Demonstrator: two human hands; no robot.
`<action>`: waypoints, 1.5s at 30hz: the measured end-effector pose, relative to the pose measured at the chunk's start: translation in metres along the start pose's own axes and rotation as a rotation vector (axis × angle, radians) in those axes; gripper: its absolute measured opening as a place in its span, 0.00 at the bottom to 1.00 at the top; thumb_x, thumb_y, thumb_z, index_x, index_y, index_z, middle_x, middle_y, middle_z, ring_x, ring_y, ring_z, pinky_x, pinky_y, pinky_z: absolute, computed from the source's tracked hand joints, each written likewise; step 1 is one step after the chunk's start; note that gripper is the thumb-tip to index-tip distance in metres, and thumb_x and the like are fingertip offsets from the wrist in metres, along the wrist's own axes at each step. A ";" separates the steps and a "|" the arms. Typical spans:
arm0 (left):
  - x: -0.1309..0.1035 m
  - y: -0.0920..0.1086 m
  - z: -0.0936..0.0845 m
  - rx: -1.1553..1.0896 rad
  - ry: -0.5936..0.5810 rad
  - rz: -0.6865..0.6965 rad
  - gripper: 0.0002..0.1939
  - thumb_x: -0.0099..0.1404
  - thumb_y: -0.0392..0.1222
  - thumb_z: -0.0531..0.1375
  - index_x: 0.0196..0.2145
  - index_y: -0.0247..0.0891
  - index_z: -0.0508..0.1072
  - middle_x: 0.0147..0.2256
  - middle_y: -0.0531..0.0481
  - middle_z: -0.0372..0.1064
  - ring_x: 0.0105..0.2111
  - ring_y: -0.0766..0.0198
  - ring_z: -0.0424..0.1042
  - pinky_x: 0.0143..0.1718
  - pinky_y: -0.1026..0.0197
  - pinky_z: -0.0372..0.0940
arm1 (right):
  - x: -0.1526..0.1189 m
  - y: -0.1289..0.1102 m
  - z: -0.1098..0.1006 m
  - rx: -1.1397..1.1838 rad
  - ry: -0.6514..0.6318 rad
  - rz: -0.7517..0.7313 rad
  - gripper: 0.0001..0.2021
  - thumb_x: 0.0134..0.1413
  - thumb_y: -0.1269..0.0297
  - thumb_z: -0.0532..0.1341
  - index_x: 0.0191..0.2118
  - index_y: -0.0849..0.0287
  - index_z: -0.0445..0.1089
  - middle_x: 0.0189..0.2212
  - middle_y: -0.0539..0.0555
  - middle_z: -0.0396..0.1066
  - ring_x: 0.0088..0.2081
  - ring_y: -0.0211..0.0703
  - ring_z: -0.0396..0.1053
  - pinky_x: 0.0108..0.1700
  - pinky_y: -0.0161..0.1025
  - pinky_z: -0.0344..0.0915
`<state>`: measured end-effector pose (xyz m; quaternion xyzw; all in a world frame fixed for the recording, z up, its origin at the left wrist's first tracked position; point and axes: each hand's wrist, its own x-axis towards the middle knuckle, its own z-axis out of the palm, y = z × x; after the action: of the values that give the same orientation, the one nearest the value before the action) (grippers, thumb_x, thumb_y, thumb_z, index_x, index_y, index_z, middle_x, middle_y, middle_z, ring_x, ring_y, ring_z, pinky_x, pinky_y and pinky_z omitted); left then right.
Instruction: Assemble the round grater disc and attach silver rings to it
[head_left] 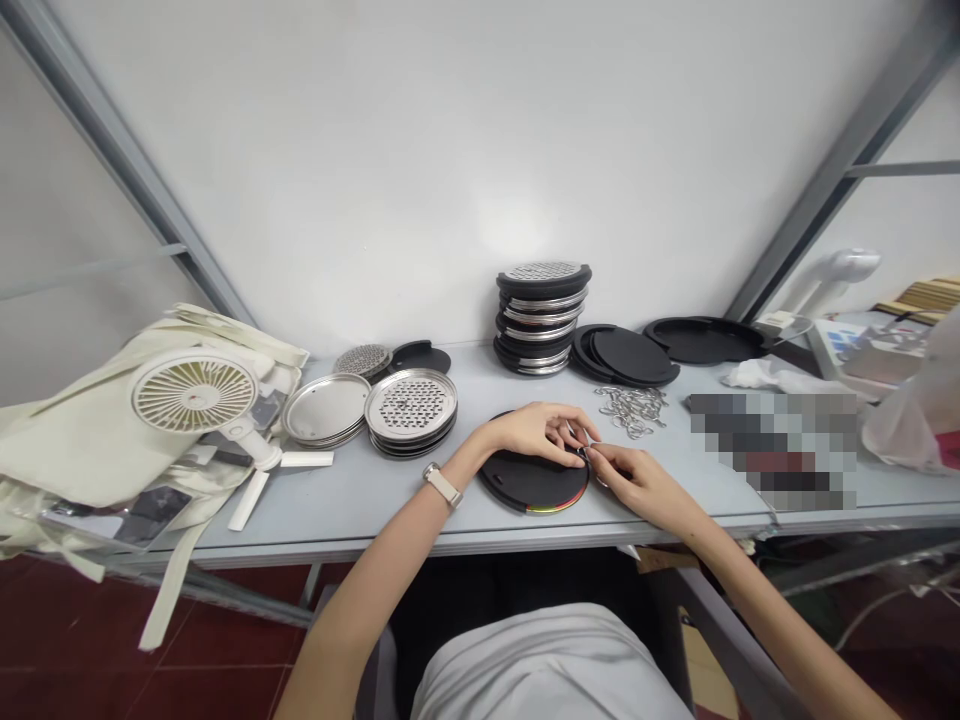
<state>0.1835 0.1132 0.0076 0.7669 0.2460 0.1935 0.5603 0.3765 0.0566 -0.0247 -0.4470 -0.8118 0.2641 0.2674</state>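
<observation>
Pinching a metal piece (583, 453), hands (536, 430) (637, 484) nearly closed over black disc (534, 487); bag (900, 432) encloses something reddish (949, 448).

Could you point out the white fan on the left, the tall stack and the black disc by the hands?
White fan (195, 394), head view: centre of its round grille.
Tall stack (541, 324), head view: its side, about midway up.
Black disc (529, 484), head view: its uncovered flat top.
</observation>
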 end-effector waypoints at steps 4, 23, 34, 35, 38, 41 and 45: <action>-0.001 0.001 0.000 0.012 -0.003 0.009 0.21 0.50 0.35 0.67 0.43 0.35 0.71 0.39 0.47 0.69 0.41 0.66 0.69 0.40 0.65 0.65 | 0.000 -0.001 0.000 0.007 -0.002 -0.001 0.21 0.62 0.52 0.46 0.22 0.58 0.55 0.18 0.47 0.56 0.23 0.37 0.55 0.26 0.35 0.52; 0.000 0.000 -0.001 0.113 0.043 0.034 0.22 0.49 0.35 0.67 0.44 0.35 0.71 0.36 0.47 0.67 0.36 0.69 0.66 0.31 0.68 0.59 | 0.003 -0.003 0.001 0.002 -0.001 0.019 0.21 0.63 0.51 0.45 0.25 0.58 0.62 0.22 0.50 0.65 0.25 0.41 0.61 0.30 0.36 0.56; -0.001 -0.001 -0.002 0.125 0.031 0.049 0.23 0.49 0.37 0.67 0.45 0.35 0.71 0.36 0.49 0.69 0.25 0.75 0.58 0.27 0.68 0.56 | 0.001 -0.004 0.000 0.001 0.008 0.017 0.21 0.63 0.52 0.45 0.23 0.58 0.55 0.19 0.47 0.58 0.24 0.38 0.57 0.27 0.34 0.53; -0.001 -0.002 -0.002 0.118 0.027 0.053 0.23 0.49 0.37 0.67 0.45 0.35 0.71 0.36 0.48 0.69 0.25 0.75 0.58 0.27 0.68 0.57 | 0.001 -0.004 0.000 0.003 0.006 0.021 0.21 0.63 0.52 0.45 0.23 0.58 0.54 0.19 0.47 0.57 0.23 0.37 0.57 0.27 0.34 0.53; -0.001 -0.001 -0.002 0.110 0.018 0.067 0.22 0.49 0.36 0.66 0.44 0.35 0.71 0.36 0.48 0.69 0.25 0.75 0.59 0.27 0.68 0.57 | 0.001 -0.004 0.000 0.007 -0.004 0.024 0.21 0.63 0.52 0.45 0.23 0.58 0.54 0.19 0.47 0.57 0.24 0.37 0.57 0.27 0.34 0.53; -0.002 0.000 -0.002 0.119 0.016 0.056 0.22 0.50 0.36 0.66 0.44 0.35 0.71 0.37 0.48 0.69 0.25 0.75 0.59 0.27 0.69 0.57 | 0.001 -0.004 0.000 0.008 -0.004 0.025 0.20 0.63 0.52 0.45 0.23 0.58 0.56 0.20 0.47 0.58 0.24 0.38 0.57 0.29 0.34 0.54; -0.001 0.000 -0.001 0.131 0.013 0.061 0.21 0.50 0.35 0.66 0.44 0.35 0.71 0.36 0.50 0.68 0.25 0.75 0.58 0.27 0.69 0.56 | 0.001 -0.005 0.000 0.017 0.003 0.025 0.20 0.63 0.53 0.46 0.23 0.58 0.57 0.20 0.47 0.59 0.25 0.37 0.58 0.28 0.34 0.54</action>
<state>0.1817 0.1135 0.0080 0.8079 0.2383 0.1991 0.5009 0.3732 0.0548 -0.0216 -0.4555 -0.8033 0.2734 0.2691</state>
